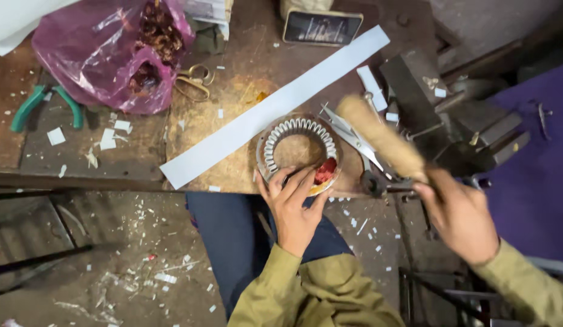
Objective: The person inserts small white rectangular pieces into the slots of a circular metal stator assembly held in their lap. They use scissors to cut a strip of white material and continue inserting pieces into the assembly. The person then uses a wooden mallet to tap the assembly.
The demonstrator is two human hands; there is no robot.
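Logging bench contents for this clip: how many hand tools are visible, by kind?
Wooden mallet, in the right hand: 1
Green-handled pliers: 1
Brass-coloured scissors: 1
Steel scissors beside the stator ring under the left hand: 1
Total: 4

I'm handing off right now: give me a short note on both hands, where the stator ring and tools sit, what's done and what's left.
Left hand: fingers pressed on the near rim of the round slotted metal stator ring, which sits at the workbench edge.
Right hand: gripping a worn wooden mallet, raised over the bench and motion-blurred.
Done: red-and-yellow material shows in the ring's near slots, under the left fingers.
Left: the other slots look unfilled.
Nearby: long white paper strip beside the ring, steel scissors to its right, green-handled pliers far left, pink plastic bag.
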